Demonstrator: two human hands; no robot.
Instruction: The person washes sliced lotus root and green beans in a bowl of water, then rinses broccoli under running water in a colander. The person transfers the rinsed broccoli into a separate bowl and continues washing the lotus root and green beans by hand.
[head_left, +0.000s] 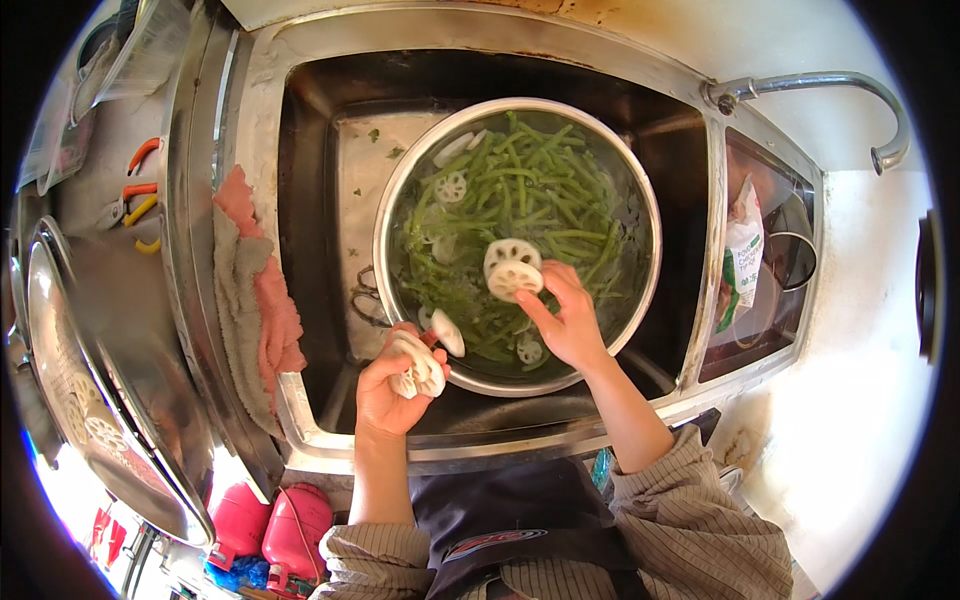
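Note:
My left hand (394, 390) grips several lotus root slices (416, 369) at the near left rim of a round metal basin (384, 225). One more slice (448, 333) stands out beyond its fingertips, over the water. My right hand (574, 319) pinches a pale lotus root slice (515, 280) between thumb and fingers above the middle of the basin. Another slice (512, 253) shows just behind that one; whether the hand holds it too is unclear. Cut green beans (555, 180) fill much of the water, with several lotus slices (451, 187) lying among them.
The basin stands in a metal sink (360, 180). Dark scissor handles (367, 298) lie left of it. Cloths (259, 300) hang over the sink's left edge. Right are a faucet (832, 81) and a second sink holding a printed bag (744, 255). A bowl (75, 360) with lotus root stands left.

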